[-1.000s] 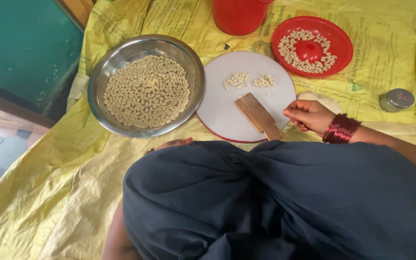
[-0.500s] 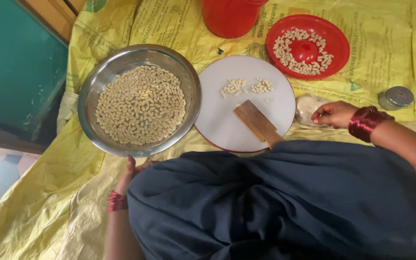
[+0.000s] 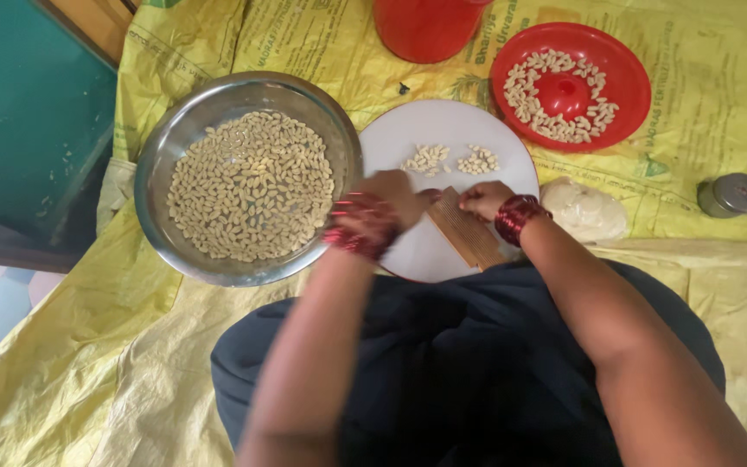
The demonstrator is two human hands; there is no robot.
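1. Bottom of frame: dark blue cloth [image 3: 494, 363] over person's lap, both forearms reaching up-frame from it
2. Centre: left hand [image 3: 395, 197] w/ red bangles [image 3: 358, 227] at wrist, fingers curled down at left end of ridged wooden board [image 3: 469, 229]; can't tell if it grips or just rests
3. Right hand [image 3: 483, 199], also red-bangled, fingertips bunched together on board's upper end; whatever it pinches is hidden
4. Board lies tilted on white round plate [image 3: 430, 255], centre of frame
5. Two small heaps of pale shaped bits [image 3: 451, 159] on plate, just above hands
6. Left-centre: steel bowl [image 3: 175, 138] full of same pale bits, touching plate edge
7. Right of plate: pale dough lump [image 3: 583, 209]; far right, small metal tin [image 3: 731, 194]
8. Upper right: red plate [image 3: 628, 73] w/ ring of pale bits; top centre, red container [image 3: 425, 28]
9. All on yellow sack sheet [image 3: 62, 380]
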